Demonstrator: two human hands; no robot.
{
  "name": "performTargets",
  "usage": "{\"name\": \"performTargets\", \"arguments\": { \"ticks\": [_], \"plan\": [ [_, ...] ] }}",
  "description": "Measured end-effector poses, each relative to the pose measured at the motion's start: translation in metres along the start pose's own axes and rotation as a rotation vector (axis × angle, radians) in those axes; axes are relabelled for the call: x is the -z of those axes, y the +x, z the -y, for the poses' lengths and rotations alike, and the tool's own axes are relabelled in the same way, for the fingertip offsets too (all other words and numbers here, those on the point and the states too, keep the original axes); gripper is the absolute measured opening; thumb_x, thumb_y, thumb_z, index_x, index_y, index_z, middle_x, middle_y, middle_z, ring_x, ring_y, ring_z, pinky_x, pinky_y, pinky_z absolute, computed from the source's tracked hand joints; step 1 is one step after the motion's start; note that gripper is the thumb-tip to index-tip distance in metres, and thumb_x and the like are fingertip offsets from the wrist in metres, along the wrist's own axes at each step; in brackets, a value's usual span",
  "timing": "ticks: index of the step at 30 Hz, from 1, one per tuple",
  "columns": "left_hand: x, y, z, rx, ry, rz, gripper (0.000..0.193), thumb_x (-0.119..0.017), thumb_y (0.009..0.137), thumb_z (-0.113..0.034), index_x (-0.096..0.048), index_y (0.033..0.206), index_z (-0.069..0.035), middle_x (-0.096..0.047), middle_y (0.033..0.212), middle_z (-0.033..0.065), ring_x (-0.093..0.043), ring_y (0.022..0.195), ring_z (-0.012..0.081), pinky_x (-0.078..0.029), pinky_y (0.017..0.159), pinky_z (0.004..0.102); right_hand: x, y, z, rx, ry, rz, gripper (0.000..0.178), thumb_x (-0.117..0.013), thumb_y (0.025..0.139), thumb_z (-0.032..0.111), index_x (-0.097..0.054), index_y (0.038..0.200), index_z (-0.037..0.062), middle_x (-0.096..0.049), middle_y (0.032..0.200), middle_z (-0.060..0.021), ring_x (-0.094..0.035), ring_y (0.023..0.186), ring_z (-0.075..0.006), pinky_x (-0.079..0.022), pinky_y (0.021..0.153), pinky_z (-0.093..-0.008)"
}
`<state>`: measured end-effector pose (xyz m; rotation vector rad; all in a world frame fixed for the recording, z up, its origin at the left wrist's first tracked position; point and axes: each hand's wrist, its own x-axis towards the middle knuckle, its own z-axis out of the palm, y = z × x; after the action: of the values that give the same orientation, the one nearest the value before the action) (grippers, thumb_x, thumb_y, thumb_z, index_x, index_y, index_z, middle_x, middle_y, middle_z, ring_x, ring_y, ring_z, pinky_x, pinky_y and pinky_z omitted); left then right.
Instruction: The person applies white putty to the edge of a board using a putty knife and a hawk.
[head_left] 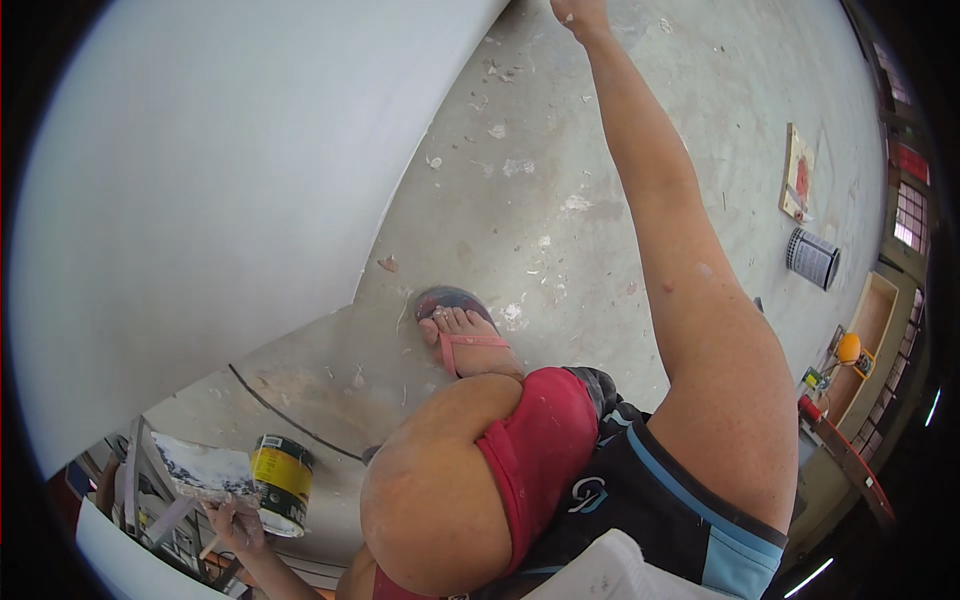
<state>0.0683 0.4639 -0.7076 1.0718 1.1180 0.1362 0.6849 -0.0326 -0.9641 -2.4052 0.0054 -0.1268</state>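
Note:
At the lower left, my left hand (237, 526) is closed on the near edge of a flat putty-smeared plate (205, 468), streaked white and dark. Its fingers show only in part. Just right of the plate is a black and yellow paint can (283, 478), tilted in the view, with its white end toward me. Above rises a large smooth white panel (220, 200), its lower edge higher than the hand. My right hand is out of view.
My bent knee (430, 490) and outstretched leg (700, 270) cross the floor. One foot wears a flip-flop (455, 305). A dark cable (290, 418) runs near the can. Farther right are a grey tin (812, 258), a wooden board (797, 175) and an orange round object (849, 348).

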Motion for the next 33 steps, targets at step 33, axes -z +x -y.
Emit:
{"name": "performTargets", "arguments": {
  "ticks": [33],
  "plan": [
    [0.155,-0.095,0.101,-0.123,-0.134,-0.041,0.065,-0.050,0.076,0.004,-0.022,0.134,-0.005,-0.043,0.125,0.0144,-0.053,0.105,0.0278,-0.055,0.070,0.0434,-0.044,-0.387,0.184,-0.010,0.309,0.493,0.019,-0.057,0.078,0.010,-0.064,0.092,-0.0003,-0.059,0.066,-0.0007,-0.049,0.062,-0.0067,-0.042,0.058,-0.0242]
  ]
}}
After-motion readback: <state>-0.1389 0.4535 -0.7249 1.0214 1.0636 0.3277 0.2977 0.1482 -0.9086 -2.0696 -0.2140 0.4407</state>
